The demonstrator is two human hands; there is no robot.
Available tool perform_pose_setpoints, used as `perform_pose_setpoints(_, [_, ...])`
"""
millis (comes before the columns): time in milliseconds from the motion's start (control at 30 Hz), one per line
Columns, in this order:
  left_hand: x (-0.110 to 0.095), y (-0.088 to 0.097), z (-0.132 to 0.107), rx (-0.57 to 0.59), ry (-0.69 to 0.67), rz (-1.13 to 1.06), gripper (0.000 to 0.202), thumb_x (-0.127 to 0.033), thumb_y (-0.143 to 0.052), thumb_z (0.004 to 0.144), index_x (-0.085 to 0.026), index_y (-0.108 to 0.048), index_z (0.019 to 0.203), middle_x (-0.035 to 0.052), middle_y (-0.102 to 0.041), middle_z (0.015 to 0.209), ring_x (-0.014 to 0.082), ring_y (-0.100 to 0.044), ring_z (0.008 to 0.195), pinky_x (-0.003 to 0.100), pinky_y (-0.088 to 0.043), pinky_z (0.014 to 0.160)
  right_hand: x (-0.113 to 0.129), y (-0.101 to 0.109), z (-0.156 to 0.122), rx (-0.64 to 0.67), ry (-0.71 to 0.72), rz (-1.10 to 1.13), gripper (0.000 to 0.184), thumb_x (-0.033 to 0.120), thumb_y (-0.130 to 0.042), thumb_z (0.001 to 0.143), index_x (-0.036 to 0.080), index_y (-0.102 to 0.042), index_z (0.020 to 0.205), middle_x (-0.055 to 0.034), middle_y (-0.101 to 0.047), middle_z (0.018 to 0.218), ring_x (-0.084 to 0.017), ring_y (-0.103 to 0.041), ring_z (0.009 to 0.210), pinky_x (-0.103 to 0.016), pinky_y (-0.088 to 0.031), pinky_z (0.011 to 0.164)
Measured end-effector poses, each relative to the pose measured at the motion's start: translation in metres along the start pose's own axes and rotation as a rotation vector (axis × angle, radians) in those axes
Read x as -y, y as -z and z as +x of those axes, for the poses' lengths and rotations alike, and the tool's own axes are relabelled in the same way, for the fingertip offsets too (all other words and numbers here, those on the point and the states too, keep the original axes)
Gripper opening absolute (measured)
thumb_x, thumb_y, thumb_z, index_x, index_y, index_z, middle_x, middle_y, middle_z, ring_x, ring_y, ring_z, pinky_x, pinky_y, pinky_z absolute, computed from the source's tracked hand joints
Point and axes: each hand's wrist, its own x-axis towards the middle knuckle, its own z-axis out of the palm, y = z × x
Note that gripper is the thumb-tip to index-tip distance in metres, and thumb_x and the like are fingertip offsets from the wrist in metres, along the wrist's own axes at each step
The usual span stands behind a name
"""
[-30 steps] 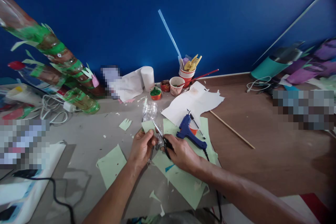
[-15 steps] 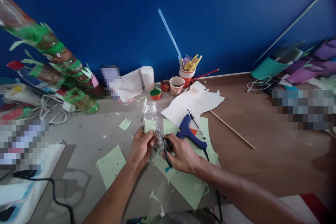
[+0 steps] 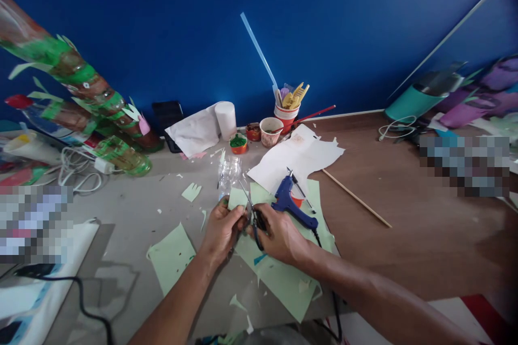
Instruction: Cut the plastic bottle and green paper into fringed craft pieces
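My left hand (image 3: 223, 226) pinches a small piece of pale green paper (image 3: 237, 198) between thumb and fingers. Wrapped round the handles of black-handled scissors (image 3: 257, 226), my right hand (image 3: 279, 230) holds their blades up against the paper's right edge. Larger sheets of green paper (image 3: 285, 285) lie under and beside my hands, one green sheet (image 3: 172, 256) to the left. A cut green paper piece (image 3: 191, 192) with pointed tips rests farther back. Just beyond my left hand lies a clear plastic bottle piece (image 3: 230, 170).
A blue glue gun (image 3: 289, 199) and a pen (image 3: 301, 191) lie right of my hands. Behind stand paint cups (image 3: 238, 143), a cup of plastic cutlery (image 3: 286, 113) and a white roll (image 3: 225, 120). A wooden stick (image 3: 356, 197) lies right; painted bottles (image 3: 93, 91) lean left.
The small green paper has shifted slightly right and tilted in my left hand, closer to the scissor blades. A thin green strip now lies on the table left of my left hand.
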Motion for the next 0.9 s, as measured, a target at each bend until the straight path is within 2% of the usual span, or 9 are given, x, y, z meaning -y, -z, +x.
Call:
perform_pose_setpoints(233, [-0.002,-0.003,-0.002,-0.004,0.006,-0.005,0.028,-0.028,-0.074,0.063,-0.017,-0.05,0.074,-0.0063,-0.052,0.053,0.0036,-0.04,0.041,0.017,-0.034,0.042,-0.003,-0.003,-0.001,0.005,0.014,-0.043,0.018,0.02,-0.052,0.079,0.019,-0.048,0.096,0.0012,-0.06,0.065,-0.014,-0.056,0.055,-0.021,-0.036,0.052])
perform_pose_setpoints(433, [0.0,0.001,0.0,-0.011,0.003,-0.003,0.027,-0.027,-0.073,0.064,-0.018,-0.051,0.075,-0.0058,-0.054,0.054,0.0043,-0.041,0.041,0.018,-0.035,0.043,-0.002,-0.003,0.0,-0.004,0.004,-0.037,0.017,0.019,-0.05,0.079,0.019,-0.048,0.095,0.0005,-0.059,0.065,-0.015,-0.057,0.055,-0.021,-0.036,0.051])
perform_pose_setpoints(567, [-0.004,0.005,0.001,-0.032,-0.04,0.009,0.023,-0.027,-0.072,0.066,-0.017,-0.053,0.073,-0.0044,-0.056,0.058,0.0039,-0.043,0.044,0.019,-0.035,0.047,-0.002,-0.003,0.0,-0.004,-0.006,-0.034,0.022,0.017,-0.051,0.077,0.018,-0.049,0.099,0.0006,-0.059,0.064,-0.014,-0.055,0.053,-0.021,-0.036,0.05])
perform_pose_setpoints(733, [-0.009,0.006,0.004,-0.089,-0.088,-0.024,0.025,-0.026,-0.073,0.064,-0.017,-0.052,0.07,-0.0054,-0.055,0.056,0.003,-0.041,0.044,0.018,-0.034,0.048,-0.002,-0.005,-0.001,0.007,-0.008,-0.008,0.023,0.023,-0.052,0.079,0.018,-0.049,0.101,0.0014,-0.057,0.062,-0.014,-0.054,0.053,-0.021,-0.036,0.05])
perform_pose_setpoints(900, [-0.008,0.008,0.006,-0.085,-0.111,-0.019,0.024,-0.026,-0.073,0.065,-0.017,-0.052,0.072,-0.0053,-0.055,0.057,0.0031,-0.041,0.044,0.018,-0.033,0.048,-0.002,-0.004,-0.001,0.018,-0.015,-0.003,0.025,0.024,-0.052,0.08,0.017,-0.049,0.103,0.0007,-0.058,0.062,-0.014,-0.055,0.054,-0.021,-0.037,0.051])
